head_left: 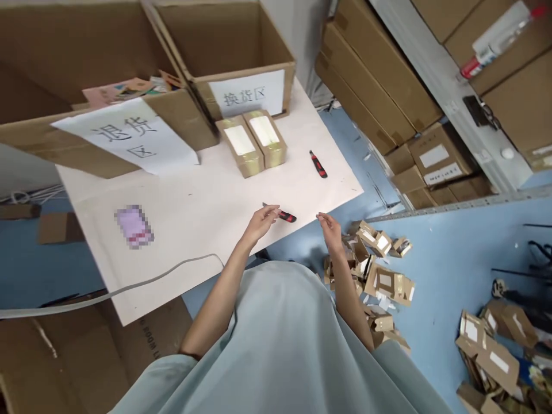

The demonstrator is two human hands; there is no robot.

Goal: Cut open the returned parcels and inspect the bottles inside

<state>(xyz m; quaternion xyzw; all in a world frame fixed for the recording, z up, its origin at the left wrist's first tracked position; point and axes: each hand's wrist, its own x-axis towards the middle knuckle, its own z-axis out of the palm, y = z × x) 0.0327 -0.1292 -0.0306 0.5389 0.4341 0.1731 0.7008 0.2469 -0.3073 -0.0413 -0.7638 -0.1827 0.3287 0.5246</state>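
My left hand is at the table's near edge, its fingers bent together over the middle of a red-and-black utility knife. The knife's thin tip shows past the fingers on the far left, and its handle sticks out to the right. My right hand is just off the table's edge with thumb and fingertips pinched together; anything between them is too small to make out. A second red-and-black utility knife lies farther back on the white table. Two taped cardboard boxes with white labels stand side by side beyond my hands.
Two large open cartons with paper signs line the table's back; the left one holds colourful flat items. A blurred purple item and a grey cable lie at left. Torn boxes litter the blue floor; shelves stand right.
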